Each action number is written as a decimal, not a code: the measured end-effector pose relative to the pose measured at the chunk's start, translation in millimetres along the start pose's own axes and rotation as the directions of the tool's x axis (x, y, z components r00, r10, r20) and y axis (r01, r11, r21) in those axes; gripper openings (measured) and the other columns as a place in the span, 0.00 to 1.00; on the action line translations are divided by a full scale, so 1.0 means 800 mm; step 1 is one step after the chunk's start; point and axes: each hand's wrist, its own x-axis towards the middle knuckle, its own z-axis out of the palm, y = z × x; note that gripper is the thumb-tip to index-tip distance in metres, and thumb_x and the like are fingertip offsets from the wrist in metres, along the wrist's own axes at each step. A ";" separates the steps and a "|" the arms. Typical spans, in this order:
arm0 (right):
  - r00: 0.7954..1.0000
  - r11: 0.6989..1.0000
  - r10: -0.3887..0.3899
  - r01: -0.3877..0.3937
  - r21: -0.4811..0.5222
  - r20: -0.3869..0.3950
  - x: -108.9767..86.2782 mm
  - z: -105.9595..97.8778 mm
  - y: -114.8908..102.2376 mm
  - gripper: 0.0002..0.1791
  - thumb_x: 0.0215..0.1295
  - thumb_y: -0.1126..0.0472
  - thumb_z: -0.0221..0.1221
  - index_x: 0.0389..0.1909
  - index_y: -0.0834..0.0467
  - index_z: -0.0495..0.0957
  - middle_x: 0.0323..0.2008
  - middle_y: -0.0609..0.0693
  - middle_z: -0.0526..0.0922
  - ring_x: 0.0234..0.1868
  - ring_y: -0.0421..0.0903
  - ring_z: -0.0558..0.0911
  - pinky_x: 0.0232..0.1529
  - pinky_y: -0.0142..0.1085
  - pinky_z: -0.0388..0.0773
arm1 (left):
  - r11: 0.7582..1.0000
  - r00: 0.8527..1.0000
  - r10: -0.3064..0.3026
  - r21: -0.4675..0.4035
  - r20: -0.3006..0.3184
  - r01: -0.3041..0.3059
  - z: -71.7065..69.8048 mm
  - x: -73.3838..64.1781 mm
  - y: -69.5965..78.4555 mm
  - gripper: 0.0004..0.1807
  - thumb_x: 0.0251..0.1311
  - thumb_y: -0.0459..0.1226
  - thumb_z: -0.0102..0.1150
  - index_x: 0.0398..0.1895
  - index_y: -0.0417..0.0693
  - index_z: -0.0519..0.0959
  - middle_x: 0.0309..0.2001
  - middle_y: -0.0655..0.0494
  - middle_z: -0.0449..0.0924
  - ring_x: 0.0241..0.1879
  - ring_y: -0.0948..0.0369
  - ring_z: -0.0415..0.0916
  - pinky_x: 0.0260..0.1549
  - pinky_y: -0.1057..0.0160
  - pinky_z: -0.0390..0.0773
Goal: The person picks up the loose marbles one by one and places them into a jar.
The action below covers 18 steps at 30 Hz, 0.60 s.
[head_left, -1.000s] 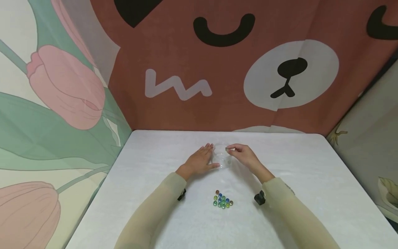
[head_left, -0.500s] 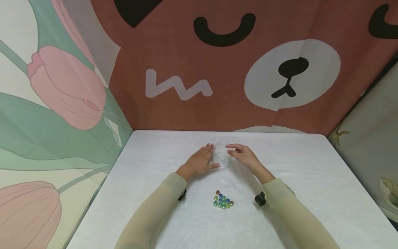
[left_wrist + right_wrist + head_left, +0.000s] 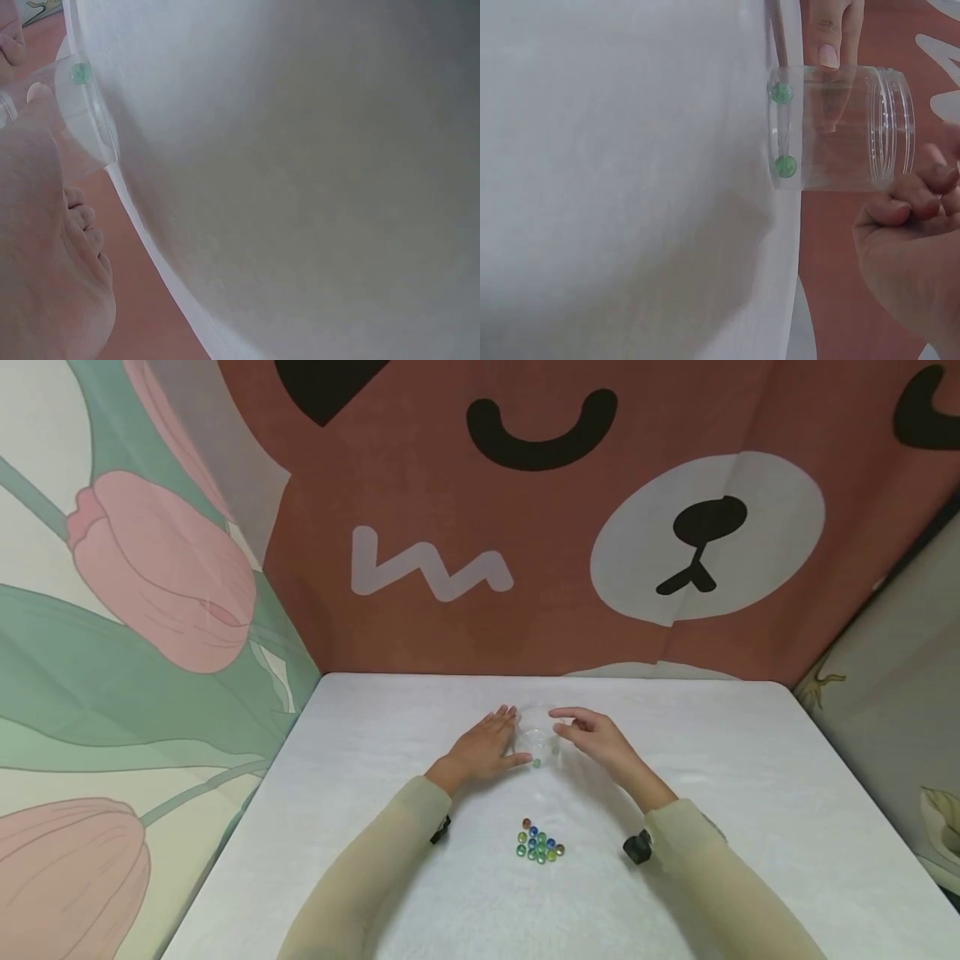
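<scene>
A clear screw-necked plastic jar (image 3: 537,742) stands upright on the white table. Two green marbles lie on its bottom; in the right wrist view one green marble (image 3: 781,93) is beside the left thumb's side and the other green marble (image 3: 785,166) is opposite. My left hand (image 3: 483,747) rests against the jar's left side, fingers straight, thumb at its front. Over the rim on the right is my right hand (image 3: 596,739), its thumb and forefinger apart with nothing seen between them; its other fingers are bent near the jar's neck.
Nearer the body, several coloured marbles (image 3: 540,843) in green, blue, yellow and brown lie in a loose cluster on the white table (image 3: 390,727). A printed cloth (image 3: 435,635) hangs behind the table's far edge.
The right thumb and forefinger, pinching a small marble a second ago, have parted and let it go. A green marble now shows at the jar's bottom. The right hand has shifted slightly right.
</scene>
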 end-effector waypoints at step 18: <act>0.983 0.999 -0.034 0.032 0.013 0.181 -0.042 -0.007 0.004 0.21 0.69 0.55 0.65 0.60 0.58 0.81 0.27 0.48 0.73 0.31 0.45 0.70 0.31 0.33 0.69 | 1.000 1.000 -0.014 -0.003 0.015 0.014 0.000 0.001 0.002 0.52 0.70 0.70 0.35 0.82 0.43 0.45 0.82 0.51 0.40 0.81 0.57 0.34 0.79 0.61 0.37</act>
